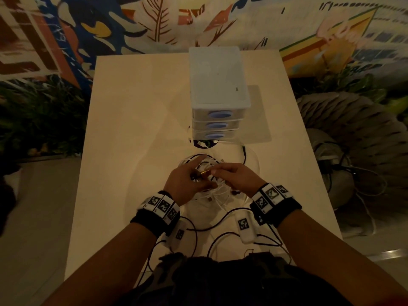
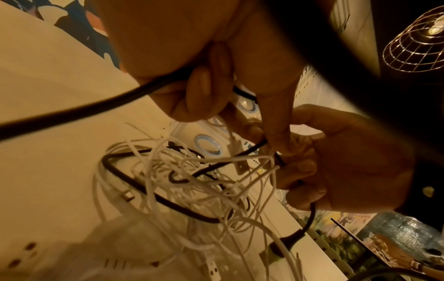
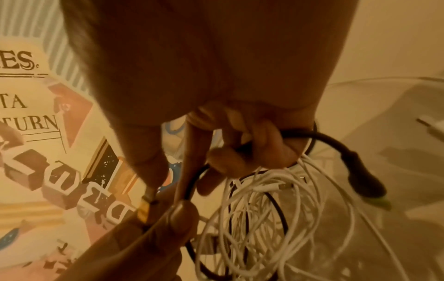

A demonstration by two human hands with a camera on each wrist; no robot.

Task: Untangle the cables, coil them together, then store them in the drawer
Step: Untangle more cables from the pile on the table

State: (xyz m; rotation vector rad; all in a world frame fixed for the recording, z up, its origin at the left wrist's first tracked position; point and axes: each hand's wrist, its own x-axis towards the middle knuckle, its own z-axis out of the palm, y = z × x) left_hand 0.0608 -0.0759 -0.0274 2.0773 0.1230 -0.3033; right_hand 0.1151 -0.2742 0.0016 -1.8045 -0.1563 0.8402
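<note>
A tangle of white and black cables lies on the white table in front of me, under both hands. My left hand bends over the bundle and pinches a thin black cable. My right hand pinches a gold plug between thumb and forefinger, its other fingers curled round black and white strands. The gold plug sits between the two hands' fingertips. A black plug with a green tip hangs off to the side. The white drawer unit stands behind, all three drawers closed.
The cables lie inside a clear plastic bowl. A round cable hole sits just before the drawer unit, which stands on a clear mat. Black wires and white tagged boxes lie near the front edge. Grey cushions stand right of the table.
</note>
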